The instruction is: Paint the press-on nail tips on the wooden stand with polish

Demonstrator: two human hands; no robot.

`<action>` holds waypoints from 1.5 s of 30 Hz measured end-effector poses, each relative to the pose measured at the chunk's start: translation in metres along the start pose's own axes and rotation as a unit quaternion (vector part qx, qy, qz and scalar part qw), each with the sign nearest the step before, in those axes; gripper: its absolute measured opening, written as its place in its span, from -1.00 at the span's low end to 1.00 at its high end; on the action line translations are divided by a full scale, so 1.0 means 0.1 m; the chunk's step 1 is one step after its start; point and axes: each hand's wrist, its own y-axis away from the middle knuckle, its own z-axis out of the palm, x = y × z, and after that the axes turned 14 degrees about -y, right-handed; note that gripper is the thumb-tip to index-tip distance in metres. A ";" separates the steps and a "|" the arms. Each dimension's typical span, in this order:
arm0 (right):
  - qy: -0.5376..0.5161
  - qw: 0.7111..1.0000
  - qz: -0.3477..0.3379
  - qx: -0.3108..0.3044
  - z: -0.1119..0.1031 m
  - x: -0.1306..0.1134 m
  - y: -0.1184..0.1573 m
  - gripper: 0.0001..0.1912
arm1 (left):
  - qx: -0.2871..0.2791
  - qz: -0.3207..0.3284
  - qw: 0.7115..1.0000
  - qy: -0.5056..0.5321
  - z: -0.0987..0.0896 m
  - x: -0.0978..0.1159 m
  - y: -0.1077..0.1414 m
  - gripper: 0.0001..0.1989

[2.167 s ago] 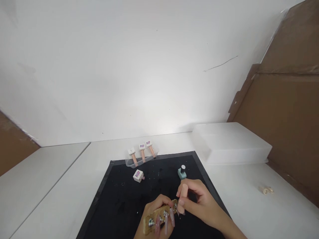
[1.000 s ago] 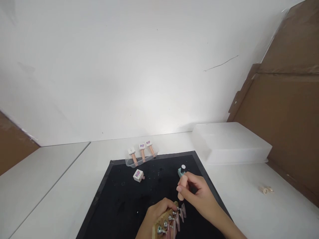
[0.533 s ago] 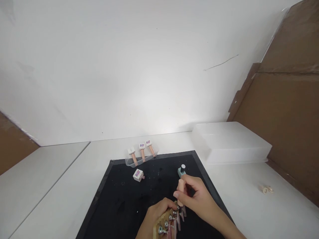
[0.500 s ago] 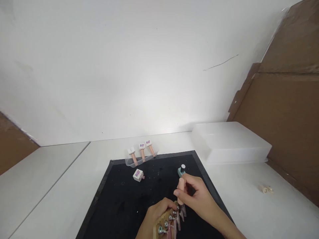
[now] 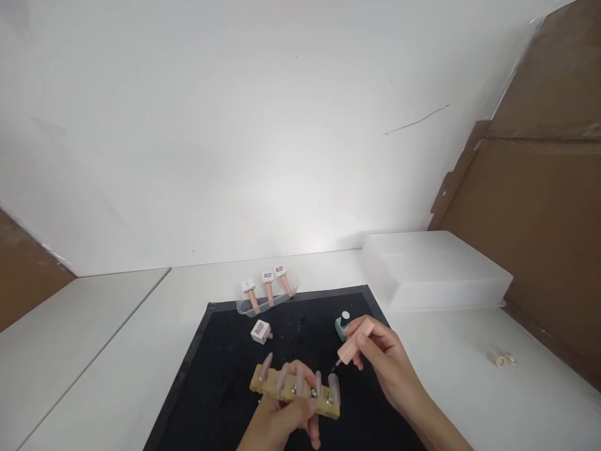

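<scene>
My left hand [image 5: 284,421] is closed around a yellowish nail display stand [image 5: 323,407], on which several long mauve false nails [image 5: 299,381] stand on small metal mounts. In my right hand [image 5: 387,357] is a nail polish brush [image 5: 353,344] by its peach cap, pinched between thumb and fingers. Its dark bristle tip hangs close to the rightmost nail [image 5: 333,383]; whether they touch I cannot tell. An uncapped white polish bottle [image 5: 260,331] lies tilted on the black mat [image 5: 220,369]. A teal bottle with a dark cap [image 5: 342,326] stands just behind my right fingers.
A clear tray [image 5: 244,307] at the mat's back edge holds several white bottles with peach caps [image 5: 268,289]. A white translucent plastic box [image 5: 436,269] sits at the back right. Small beige rings [image 5: 502,358] lie to the right. Brown cardboard [image 5: 530,238] borders that side.
My left hand has turned the stand so it lies crosswise with its nails facing up. My right hand has moved slightly right and tilted the brush, bringing its tip into sight.
</scene>
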 end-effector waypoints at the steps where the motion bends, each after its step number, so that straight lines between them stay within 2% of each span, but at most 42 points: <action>1: -0.019 1.000 0.006 -0.004 0.00 0.00 0.00 -0.75 | -0.009 -0.022 0.997 0.068 -0.02 0.01 0.01 -0.80; 3: -0.049 0.999 0.021 -0.014 0.00 -0.01 0.01 -0.78 | -0.021 -0.061 0.979 0.195 -0.05 0.02 0.01 -0.79; 6: -0.066 0.996 0.042 -0.033 -0.01 -0.02 0.01 -0.79 | -0.054 -0.109 0.939 0.323 -0.07 0.00 -0.02 -0.81; 9: -0.064 0.995 0.053 -0.052 -0.03 -0.01 0.02 -0.79 | -0.104 -0.140 0.899 0.402 -0.09 -0.05 -0.05 -0.80; 11: -0.063 0.994 0.060 -0.061 -0.04 0.00 0.02 -0.80 | -0.129 -0.144 0.886 0.422 -0.09 -0.07 -0.06 -0.81; 19: -0.073 0.989 0.042 -0.120 -0.05 0.05 0.04 -0.81 | -0.169 -0.141 0.881 0.418 -0.08 -0.02 -0.06 -0.87; 24: -0.049 0.987 0.047 -0.144 -0.02 0.02 0.07 -0.78 | -0.130 -0.170 0.889 0.406 -0.05 0.04 -0.08 -0.91; 29: -0.023 0.983 0.054 -0.173 0.04 -0.07 0.05 -0.78 | -0.145 -0.173 0.891 0.394 -0.04 0.02 -0.09 -0.93; 34: 0.000 0.982 0.051 -0.184 0.04 -0.07 0.04 -0.80 | -0.151 -0.165 0.897 0.380 -0.03 0.01 -0.09 -0.94; 40: 0.022 0.982 0.044 -0.180 0.01 -0.06 0.05 -0.79 | -0.189 -0.141 0.890 0.391 -0.01 0.04 -0.10 -0.91; 45: 0.008 0.984 0.033 -0.172 0.00 -0.05 0.03 -0.80 | -0.149 -0.150 0.895 0.393 -0.03 0.00 -0.08 -0.88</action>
